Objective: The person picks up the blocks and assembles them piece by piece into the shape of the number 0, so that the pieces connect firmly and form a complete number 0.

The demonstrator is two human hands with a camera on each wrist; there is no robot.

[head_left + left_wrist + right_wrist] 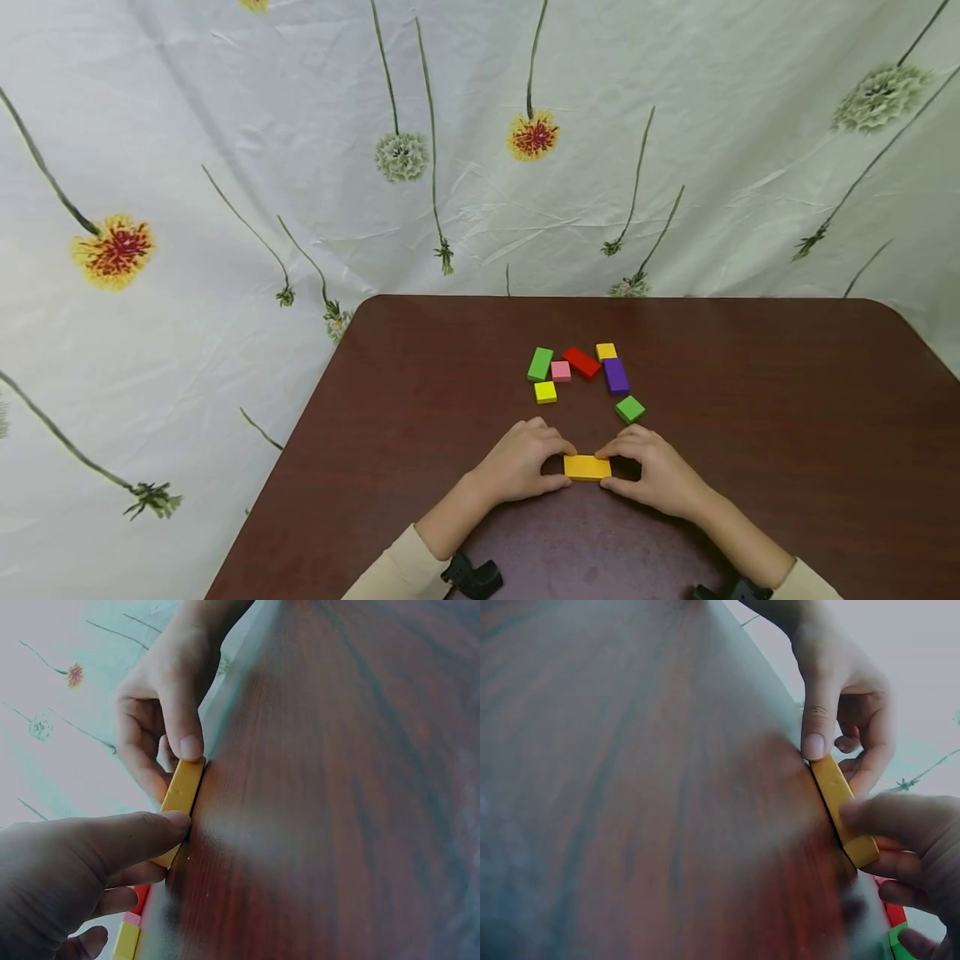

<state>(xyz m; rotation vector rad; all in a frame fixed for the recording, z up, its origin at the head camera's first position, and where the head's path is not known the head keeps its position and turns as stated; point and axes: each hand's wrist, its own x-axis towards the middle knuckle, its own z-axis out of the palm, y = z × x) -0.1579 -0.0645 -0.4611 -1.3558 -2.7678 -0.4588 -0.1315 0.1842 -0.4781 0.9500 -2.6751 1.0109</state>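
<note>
A yellow-orange rectangular block [587,468] lies flat on the brown table, its long side running left to right. My left hand [525,463] pinches its left end between thumb and fingers, and my right hand [660,471] pinches the right end the same way. In the left wrist view both thumbs rest on the near long face of the block [182,791]. The right wrist view shows the block [832,784] low against the tabletop, with the fingers behind it partly hidden.
Beyond the hands lie several blocks: green [540,364], pink [561,372], yellow [545,392], red [582,362], orange-yellow [606,352], purple [617,377] and a second green one [630,409] near my right fingers. A flowered cloth [480,208] hangs behind the table [787,400].
</note>
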